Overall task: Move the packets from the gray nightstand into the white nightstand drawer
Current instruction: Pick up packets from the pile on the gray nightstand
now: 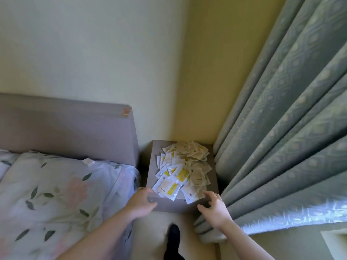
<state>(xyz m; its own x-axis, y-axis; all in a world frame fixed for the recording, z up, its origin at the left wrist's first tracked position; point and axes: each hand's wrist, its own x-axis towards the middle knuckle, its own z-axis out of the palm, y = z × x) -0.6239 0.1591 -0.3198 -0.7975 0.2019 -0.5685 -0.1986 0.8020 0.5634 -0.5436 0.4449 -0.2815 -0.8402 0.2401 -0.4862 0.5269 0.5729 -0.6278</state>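
In the head view, the gray nightstand [154, 156] stands in the room's corner, with the bed [56, 184] at its 9 o'clock and the curtain [281, 128] at its 3 o'clock. A loose heap of white and yellow packets [183, 169] covers most of its top, from the back edge at 12 o'clock to the front edge at 6 o'clock, where a few overhang slightly.

The left hand [140, 202] sits at the front left corner of the top, about 7 o'clock from the heap, fingers loosely curled and empty, the fingertips just beside the nearest packet. The right hand [214, 209] hovers at about 5 o'clock, fingers spread and curved like a claw, holding nothing; whether its fingertips touch the packets is hard to tell through the blur.

The task looks barely begun. The whole pile appears to lie on the gray nightstand, nothing is gripped, and the white nightstand and its drawer are out of sight. Gathering, carrying and depositing every packet all remain.
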